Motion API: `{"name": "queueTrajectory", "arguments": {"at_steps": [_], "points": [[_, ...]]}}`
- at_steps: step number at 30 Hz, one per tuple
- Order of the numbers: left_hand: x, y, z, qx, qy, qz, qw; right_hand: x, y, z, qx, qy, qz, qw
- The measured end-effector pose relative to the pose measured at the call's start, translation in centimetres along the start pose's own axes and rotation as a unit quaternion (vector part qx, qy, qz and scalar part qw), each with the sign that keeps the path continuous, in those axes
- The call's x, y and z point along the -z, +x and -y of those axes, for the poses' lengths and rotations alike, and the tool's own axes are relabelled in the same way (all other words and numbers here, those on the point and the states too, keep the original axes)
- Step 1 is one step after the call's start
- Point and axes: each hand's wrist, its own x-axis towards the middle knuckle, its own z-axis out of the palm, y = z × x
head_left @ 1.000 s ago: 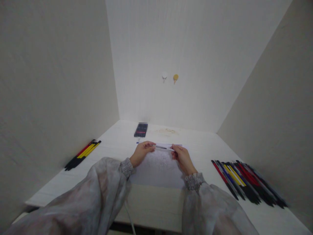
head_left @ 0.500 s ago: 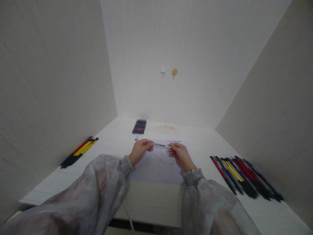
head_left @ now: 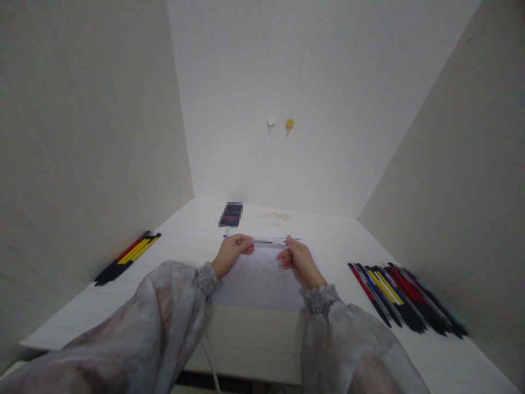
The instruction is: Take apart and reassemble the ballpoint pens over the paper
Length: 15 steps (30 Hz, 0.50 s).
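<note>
A thin pen refill [head_left: 264, 242], pale with a dark stretch along its length, lies level between my two hands over a sheet of paper [head_left: 254, 293]. At its left end, the thumb and fingers of my left hand [head_left: 233, 253] are pinched closed on it. My right hand [head_left: 300, 260] has its thumb raised against the right end, with the other fingers curled below. The exact grip of the right fingertips is too small to make out. Small marks, not legible, cover part of the paper.
Several pens [head_left: 404, 298] with red, yellow, blue and clear barrels lie side by side at the right. A smaller bundle of pens [head_left: 129, 257] rests by the left wall. A phone [head_left: 232, 213], partly pixelated, lies behind the paper. Two hooks [head_left: 270, 121] hang on the back wall.
My right thumb has lifted and straightened at the refill's right end, and the fingers below have loosened. My left hand keeps its pinch. The view has shifted slightly.
</note>
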Motion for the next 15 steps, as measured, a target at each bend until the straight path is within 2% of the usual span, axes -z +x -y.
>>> {"name": "queueTrajectory", "arguments": {"at_steps": [2, 5, 7, 11, 13, 15], "points": [[0.02, 0.07, 0.08, 0.002, -0.003, -0.004, 1.000, 0.17, 0.26, -0.19, 0.023, -0.012, -0.005, 1.000], [-0.04, 0.13, 0.13, 0.007, -0.007, -0.008, 1.000, 0.34, 0.53, -0.20, 0.084, 0.025, -0.014, 0.996], [-0.11, 0.14, 0.10, 0.007, -0.013, -0.003, 1.000, 0.35, 0.49, -0.14, 0.072, 0.052, -0.011, 0.996], [-0.17, 0.13, 0.01, 0.009, -0.025, -0.003, 1.000, 0.33, 0.34, -0.36, -0.034, 0.025, 0.021, 0.999], [-0.14, 0.11, 0.00, 0.013, -0.030, -0.006, 0.999, 0.41, 0.48, -0.48, -0.017, 0.014, 0.011, 1.000], [-0.09, 0.10, 0.02, 0.014, -0.034, -0.004, 0.999, 0.53, 0.68, -0.45, 0.037, 0.026, -0.017, 0.999]]}}
